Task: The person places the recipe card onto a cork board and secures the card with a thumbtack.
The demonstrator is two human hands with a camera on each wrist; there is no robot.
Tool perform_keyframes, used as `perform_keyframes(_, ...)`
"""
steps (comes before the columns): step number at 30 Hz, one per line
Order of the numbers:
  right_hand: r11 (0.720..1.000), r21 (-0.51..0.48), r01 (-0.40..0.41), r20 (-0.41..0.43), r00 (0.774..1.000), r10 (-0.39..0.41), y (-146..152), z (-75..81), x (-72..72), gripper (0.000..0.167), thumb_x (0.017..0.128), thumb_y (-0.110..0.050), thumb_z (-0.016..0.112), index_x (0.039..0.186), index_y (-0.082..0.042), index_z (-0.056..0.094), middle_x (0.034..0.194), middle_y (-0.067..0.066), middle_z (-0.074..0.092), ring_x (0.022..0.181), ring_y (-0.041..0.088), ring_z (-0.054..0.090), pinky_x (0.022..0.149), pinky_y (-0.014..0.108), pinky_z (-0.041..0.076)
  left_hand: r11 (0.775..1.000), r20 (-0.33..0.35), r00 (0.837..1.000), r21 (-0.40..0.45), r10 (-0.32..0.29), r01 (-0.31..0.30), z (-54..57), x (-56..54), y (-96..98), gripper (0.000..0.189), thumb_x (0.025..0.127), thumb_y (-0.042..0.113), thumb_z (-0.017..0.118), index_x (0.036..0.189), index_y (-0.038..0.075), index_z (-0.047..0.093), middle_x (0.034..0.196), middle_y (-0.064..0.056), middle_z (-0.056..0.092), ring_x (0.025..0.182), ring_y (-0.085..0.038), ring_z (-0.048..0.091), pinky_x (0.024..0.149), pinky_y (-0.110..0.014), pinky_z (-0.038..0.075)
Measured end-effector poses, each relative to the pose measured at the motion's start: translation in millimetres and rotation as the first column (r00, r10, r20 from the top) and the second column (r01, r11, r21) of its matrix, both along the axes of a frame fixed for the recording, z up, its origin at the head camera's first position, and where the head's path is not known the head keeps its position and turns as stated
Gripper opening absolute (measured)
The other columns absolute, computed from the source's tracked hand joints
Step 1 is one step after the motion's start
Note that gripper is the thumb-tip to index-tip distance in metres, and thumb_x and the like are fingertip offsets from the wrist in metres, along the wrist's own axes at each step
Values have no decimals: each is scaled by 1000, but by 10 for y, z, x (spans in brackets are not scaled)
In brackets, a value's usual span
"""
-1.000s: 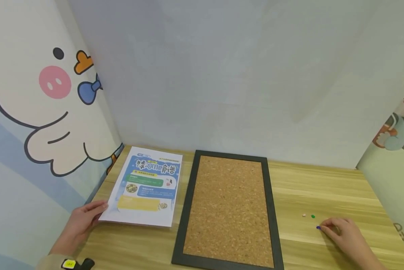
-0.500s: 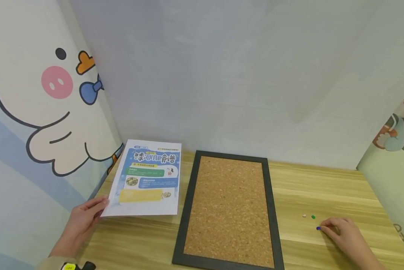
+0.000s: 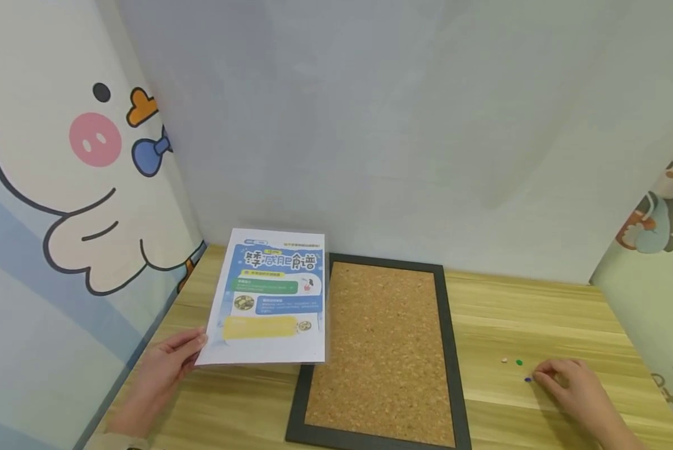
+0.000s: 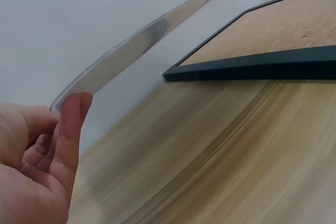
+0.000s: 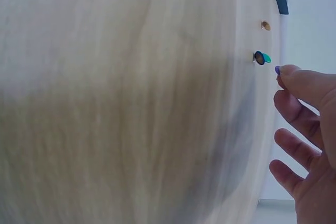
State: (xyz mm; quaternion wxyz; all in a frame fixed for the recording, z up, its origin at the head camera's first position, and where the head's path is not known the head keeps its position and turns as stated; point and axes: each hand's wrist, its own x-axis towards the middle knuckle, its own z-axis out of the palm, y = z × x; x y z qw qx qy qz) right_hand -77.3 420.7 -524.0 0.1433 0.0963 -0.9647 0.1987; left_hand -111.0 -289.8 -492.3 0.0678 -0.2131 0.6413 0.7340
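Pinching a rectangular blue-and-white printed sheet [image 3: 271, 297] is the left hand [image 3: 166, 364], while the right hand [image 3: 573, 389] pinches a tiny purple tack [image 5: 277, 70].

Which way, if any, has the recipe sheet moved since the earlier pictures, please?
Yes, rightward: in the head view, the recipe sheet now overlaps the left side of the black-framed corkboard.

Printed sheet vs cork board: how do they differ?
The printed sheet is white with blue, green and yellow print; the cork board is plain brown, dark-edged.
The printed sheet is raised in the left hand; the cork board lies on the table.
Both are rectangular.
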Motion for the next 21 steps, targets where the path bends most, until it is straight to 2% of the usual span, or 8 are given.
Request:
perform_keyframes(5, 1000, 3, -27, -54, 998, 27, -8, 2, -11, 26, 76, 1, 87, 80, -21, 73, 78, -14, 69, 84, 7, 56, 79, 19, 36, 1000, 6, 1000, -12, -9, 9, 3, -7, 194, 42, 102, 7, 66, 81, 40, 78, 87, 20, 75, 72, 0, 63, 64, -17, 52)
perform_keyframes(8, 1000, 5, -24, -60, 998, 24, -31, 11, -8, 27, 76, 2, 87, 80, -21, 73, 77, -14, 69, 83, 7, 55, 78, 17, 36, 1000, -7, 1000, 4, -9, 9, 5, -5, 327, 39, 102, 5, 66, 82, 37, 78, 87, 18, 76, 73, -1, 64, 65, -18, 53)
perform_keyframes(14, 1000, -1, -2, -22, 1000, 2, -79, 45, -4, 21, 80, -2, 85, 82, -18, 73, 80, -10, 70, 86, 14, 56, 76, 25, 43, 1000, -23, 1000, 19, -11, 11, -14, -7, 618, 28, 100, 4, 69, 90, 28, 80, 88, 13, 77, 73, -2, 64, 66, -19, 54)
perform_keyframes(18, 1000, -1, 11, 31, 999, -11, -98, 59, -14, 17, 85, -5, 83, 85, -17, 73, 82, -10, 70, 89, 21, 58, 75, 34, 47, 1000, -39, 999, -3, -19, 19, -21, 8, 811, 17, 98, 4, 71, 102, 17, 82, 88, 9, 78, 71, -5, 63, 63, -20, 53)
perform_keyframes(21, 1000, 3, 18, 38, 999, -18, -109, 48, -22, 17, 86, -6, 83, 85, -19, 72, 83, -12, 69, 91, 22, 58, 76, 34, 47, 1000, -44, 999, -14, -22, 22, -30, 16, 949, 15, 98, 3, 72, 107, 10, 81, 87, 6, 77, 68, -6, 61, 61, -21, 51)
